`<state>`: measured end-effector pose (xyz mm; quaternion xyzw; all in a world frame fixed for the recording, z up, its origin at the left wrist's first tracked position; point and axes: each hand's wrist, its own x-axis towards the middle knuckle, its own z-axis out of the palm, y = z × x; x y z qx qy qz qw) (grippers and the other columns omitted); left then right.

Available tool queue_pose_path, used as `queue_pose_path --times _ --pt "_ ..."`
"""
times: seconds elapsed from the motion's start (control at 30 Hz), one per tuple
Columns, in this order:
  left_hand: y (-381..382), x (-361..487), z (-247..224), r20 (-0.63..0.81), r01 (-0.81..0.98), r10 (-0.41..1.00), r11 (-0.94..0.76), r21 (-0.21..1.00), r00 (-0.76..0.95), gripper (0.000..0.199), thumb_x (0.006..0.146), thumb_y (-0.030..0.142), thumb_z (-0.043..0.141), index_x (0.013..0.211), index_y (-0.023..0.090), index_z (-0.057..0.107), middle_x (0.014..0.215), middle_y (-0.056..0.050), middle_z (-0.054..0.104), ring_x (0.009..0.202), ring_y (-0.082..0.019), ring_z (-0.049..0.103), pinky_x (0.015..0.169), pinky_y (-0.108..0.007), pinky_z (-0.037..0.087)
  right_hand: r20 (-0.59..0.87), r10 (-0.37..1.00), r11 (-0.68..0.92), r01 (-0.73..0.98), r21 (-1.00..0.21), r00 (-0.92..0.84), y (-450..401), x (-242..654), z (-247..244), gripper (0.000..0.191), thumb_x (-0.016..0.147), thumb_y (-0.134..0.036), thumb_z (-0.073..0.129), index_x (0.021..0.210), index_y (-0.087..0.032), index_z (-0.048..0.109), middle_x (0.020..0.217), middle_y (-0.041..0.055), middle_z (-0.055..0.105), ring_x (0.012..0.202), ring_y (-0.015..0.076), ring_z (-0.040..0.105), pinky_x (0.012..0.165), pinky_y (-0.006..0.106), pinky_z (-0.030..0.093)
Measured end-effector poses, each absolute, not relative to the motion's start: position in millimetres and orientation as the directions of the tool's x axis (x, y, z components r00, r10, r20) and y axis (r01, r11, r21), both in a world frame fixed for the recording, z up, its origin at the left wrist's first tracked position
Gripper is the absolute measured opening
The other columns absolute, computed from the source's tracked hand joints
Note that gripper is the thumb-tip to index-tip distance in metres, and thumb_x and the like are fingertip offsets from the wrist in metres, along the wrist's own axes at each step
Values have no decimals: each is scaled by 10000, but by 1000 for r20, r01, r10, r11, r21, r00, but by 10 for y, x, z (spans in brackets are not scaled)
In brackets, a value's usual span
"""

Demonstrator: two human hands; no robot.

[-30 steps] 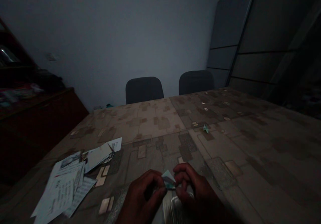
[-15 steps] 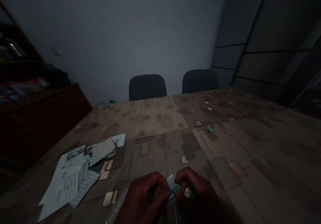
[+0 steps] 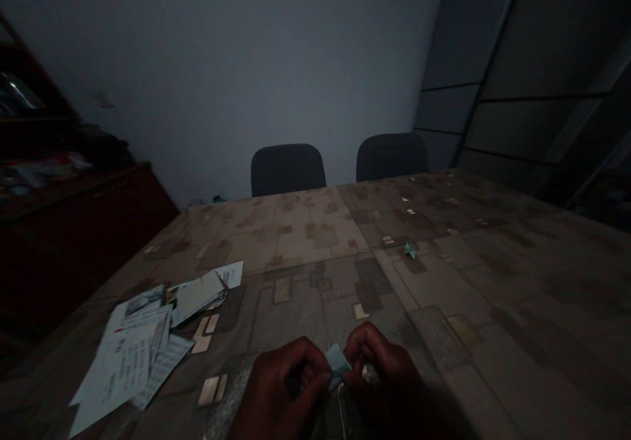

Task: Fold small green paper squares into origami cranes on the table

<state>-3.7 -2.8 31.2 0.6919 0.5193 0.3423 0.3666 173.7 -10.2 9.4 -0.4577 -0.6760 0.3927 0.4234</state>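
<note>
Between my hands is a small piece of pale green paper (image 3: 337, 359), which looks folded. My left hand (image 3: 290, 381) pinches its left side between thumb and fingers. On the other side, my right hand (image 3: 379, 367) grips the right edge with bent fingers. Both hands are close together at the near side of the table, and the lower part of the paper is partly covered by my fingertips. Farther off, to the right of centre, a small folded green paper figure (image 3: 409, 250) stands on the tablecloth.
A patterned cloth covers the table (image 3: 276, 249). Printed sheets (image 3: 123, 354) and a stack of cards or papers (image 3: 200, 294) lie at the left. Two dark chairs (image 3: 288, 170) stand at the far edge. A dark wooden cabinet (image 3: 89, 229) is on the left.
The paper has turned slightly in my fingers, and more of its pale face shows. Both hands keep their pinch on it. My view has shifted a little.
</note>
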Motion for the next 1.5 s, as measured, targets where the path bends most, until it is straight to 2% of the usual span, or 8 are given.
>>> queue_pose_path --times 0.2,0.33,0.47,0.73,0.87,1.0,1.27,1.5 --pt "-20 6 260 47 354 984 -106 929 173 54 719 190 612 681 206 576 570 34 593 546 -150 557 519 -220 396 164 964 202 178 -963 -208 -64 1740 38 72 759 -216 538 783 -212 470 658 -49 482 606 133 498 573 229 348" --pt "-30 56 254 20 294 990 -60 954 137 153 648 136 645 773 205 589 596 51 572 548 -139 530 515 -209 395 136 969 161 109 -981 -205 -14 1737 -19 90 719 -185 545 777 -208 480 678 -42 497 622 134 499 590 234 367" --pt "-54 86 286 22 265 995 -46 963 95 114 672 158 667 736 203 584 570 56 552 531 -127 488 507 -210 369 144 959 163 59 -985 -243 11 1732 -32 97 736 -235 574 776 -207 491 669 -38 508 614 138 498 584 242 365" --pt "20 21 105 -92 -12 978 96 995 185 188 645 237 718 772 183 590 595 51 529 535 -107 443 500 -202 329 34 971 33 -10 -999 -238 8 1718 2 103 696 -207 569 740 -205 476 686 -32 520 655 141 493 613 249 357" --pt "41 -9 -14 -112 -72 975 128 989 193 236 642 259 735 808 190 582 600 50 539 521 -96 433 492 -188 325 -3 951 -19 -49 -999 -309 23 1730 17 202 696 -214 603 866 -196 497 718 -26 555 654 137 497 621 253 362" --pt "37 -13 -19 -99 -126 980 121 985 171 269 659 288 770 808 194 568 602 56 544 517 -82 434 488 -172 326 -25 952 -52 -80 -995 -305 28 1709 7 275 694 -177 601 941 -201 483 745 -26 560 653 131 509 626 253 373" --pt "29 6 -14 -95 -121 978 119 986 187 291 653 308 780 793 190 554 577 61 531 499 -79 425 469 -173 315 15 960 5 -36 -999 -279 19 1676 -37 305 654 -112 572 934 -190 483 717 -38 552 642 128 502 622 252 378" --pt "57 -18 51 -129 -82 966 151 985 226 252 662 231 742 807 182 542 557 77 540 468 -75 454 473 -187 317 21 958 15 -22 -1000 -287 32 1728 -30 232 707 -192 571 922 -197 482 712 -24 579 655 146 517 622 262 370"
